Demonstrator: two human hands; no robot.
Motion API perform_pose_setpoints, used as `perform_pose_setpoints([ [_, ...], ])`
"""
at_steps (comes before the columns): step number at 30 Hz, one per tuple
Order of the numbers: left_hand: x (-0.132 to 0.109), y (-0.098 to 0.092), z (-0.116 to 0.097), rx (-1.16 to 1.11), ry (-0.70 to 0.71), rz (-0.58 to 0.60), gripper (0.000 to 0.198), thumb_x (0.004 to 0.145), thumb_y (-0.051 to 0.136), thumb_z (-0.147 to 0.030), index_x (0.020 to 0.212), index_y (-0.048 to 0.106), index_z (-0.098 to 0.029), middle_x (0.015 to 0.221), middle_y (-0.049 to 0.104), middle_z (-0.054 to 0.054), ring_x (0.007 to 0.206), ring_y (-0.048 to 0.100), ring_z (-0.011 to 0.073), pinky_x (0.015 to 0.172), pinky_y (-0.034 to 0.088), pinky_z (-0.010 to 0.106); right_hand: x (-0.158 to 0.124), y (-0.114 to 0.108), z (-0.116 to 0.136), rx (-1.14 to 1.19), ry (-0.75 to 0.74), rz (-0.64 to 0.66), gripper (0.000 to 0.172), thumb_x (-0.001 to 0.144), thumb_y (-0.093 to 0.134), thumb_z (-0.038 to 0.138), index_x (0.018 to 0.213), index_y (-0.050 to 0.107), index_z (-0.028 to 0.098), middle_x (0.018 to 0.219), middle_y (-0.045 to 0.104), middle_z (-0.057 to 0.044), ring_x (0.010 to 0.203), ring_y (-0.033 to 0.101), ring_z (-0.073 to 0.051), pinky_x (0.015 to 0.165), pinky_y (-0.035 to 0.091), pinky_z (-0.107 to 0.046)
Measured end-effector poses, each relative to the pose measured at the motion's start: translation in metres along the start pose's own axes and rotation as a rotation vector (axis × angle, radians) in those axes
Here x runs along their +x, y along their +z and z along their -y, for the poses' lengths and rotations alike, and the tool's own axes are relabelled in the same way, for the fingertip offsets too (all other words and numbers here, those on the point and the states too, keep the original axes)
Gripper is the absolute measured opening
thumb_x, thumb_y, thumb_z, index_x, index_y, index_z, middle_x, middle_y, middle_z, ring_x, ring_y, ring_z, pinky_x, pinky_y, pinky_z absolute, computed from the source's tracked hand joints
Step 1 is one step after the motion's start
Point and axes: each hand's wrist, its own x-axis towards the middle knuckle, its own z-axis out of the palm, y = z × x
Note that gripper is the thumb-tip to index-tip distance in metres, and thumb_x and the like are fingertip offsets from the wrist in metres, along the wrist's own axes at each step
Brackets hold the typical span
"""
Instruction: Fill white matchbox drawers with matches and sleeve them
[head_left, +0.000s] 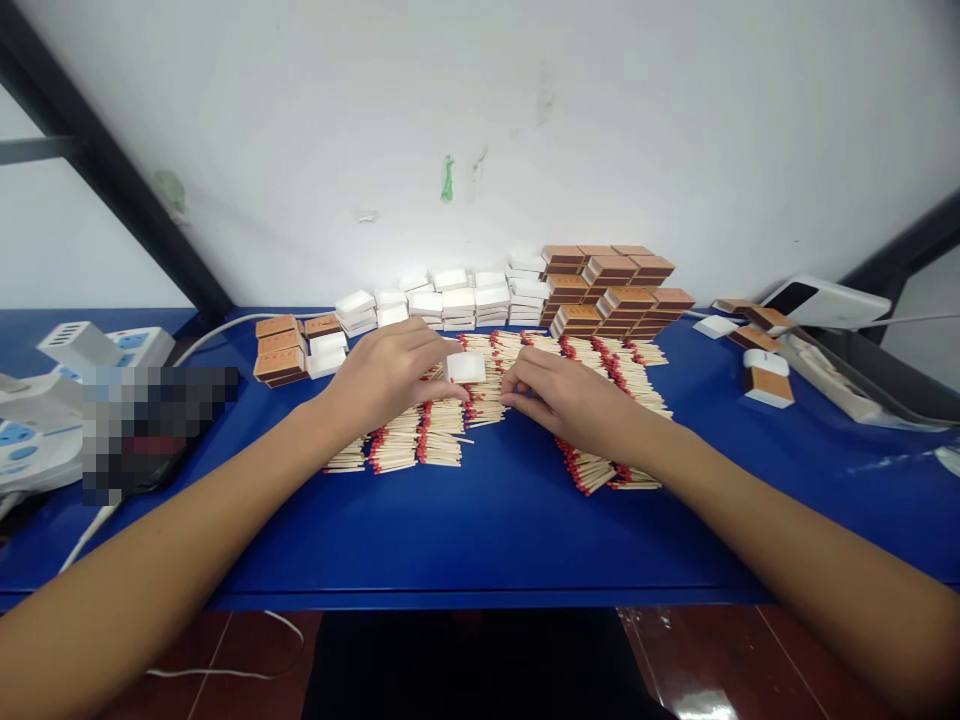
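Note:
Between the thumb and fingers of my left hand is a small white matchbox tray, tilted above the table. My right hand is just to the right of the tray, its thumb and fingers pinched together; whatever they hold, if anything, is hidden. Under and around both hands lie rows of loose red-tipped matches. More matches stretch out beneath my right wrist, partly covered by it.
White matchbox trays are stacked along the wall, beside piled brown matchboxes. More brown boxes stand at left. A power strip and dark pixelated device lie far left. At right are loose boxes and a white device.

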Motion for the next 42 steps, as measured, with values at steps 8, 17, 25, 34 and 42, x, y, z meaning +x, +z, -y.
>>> perform_pose_setpoints([
  [8,-0.002,0.0,0.0,-0.014,-0.048,0.056,0.046,0.096,0.075,-0.055,0.116,0.074,-0.013,0.091,0.078,0.008,0.082,0.069,0.0208,0.072,0.052,0.033,0.001,-0.004,0.001,0.024,0.051,0.015,0.015,0.11,0.051,0.028,0.101,0.061,0.021,0.104,0.064,-0.008,0.087,0.06,-0.021,0.074,0.046,-0.034],
  [17,0.002,0.005,-0.015,-0.112,-0.024,-0.023,0.05,0.095,0.072,-0.059,0.115,0.075,-0.013,0.086,0.077,0.006,0.079,0.068,0.0198,0.072,0.055,0.032,0.001,-0.009,0.011,0.012,0.016,-0.129,0.012,0.11,0.051,0.03,0.105,0.059,0.022,0.102,0.062,-0.008,0.085,0.058,-0.022,0.072,0.044,-0.034],
  [25,0.006,0.006,-0.029,-0.136,0.03,-0.11,0.048,0.097,0.069,-0.057,0.115,0.072,-0.013,0.092,0.078,0.007,0.083,0.07,0.0198,0.078,0.059,0.034,0.0,-0.009,0.022,-0.074,-0.073,-0.154,0.016,0.111,0.05,0.028,0.099,0.06,0.021,0.098,0.062,-0.008,0.084,0.058,-0.022,0.071,0.042,-0.034],
  [34,0.002,0.007,-0.02,-0.123,-0.003,-0.092,0.042,0.099,0.071,-0.053,0.116,0.073,-0.015,0.091,0.078,0.006,0.082,0.069,0.0192,0.075,0.058,0.033,0.001,-0.013,0.026,-0.011,-0.072,-0.234,0.013,0.109,0.051,0.024,0.102,0.062,0.021,0.093,0.064,-0.007,0.083,0.059,-0.022,0.071,0.043,-0.034],
  [42,-0.003,0.008,-0.004,-0.015,-0.198,-0.138,0.048,0.093,0.075,-0.059,0.113,0.077,-0.016,0.088,0.078,0.007,0.084,0.07,0.0212,0.072,0.053,0.032,-0.003,-0.007,0.009,-0.023,-0.001,-0.03,0.009,0.104,0.06,0.025,0.099,0.067,0.021,0.097,0.065,-0.007,0.078,0.06,-0.019,0.068,0.043,-0.032],
])
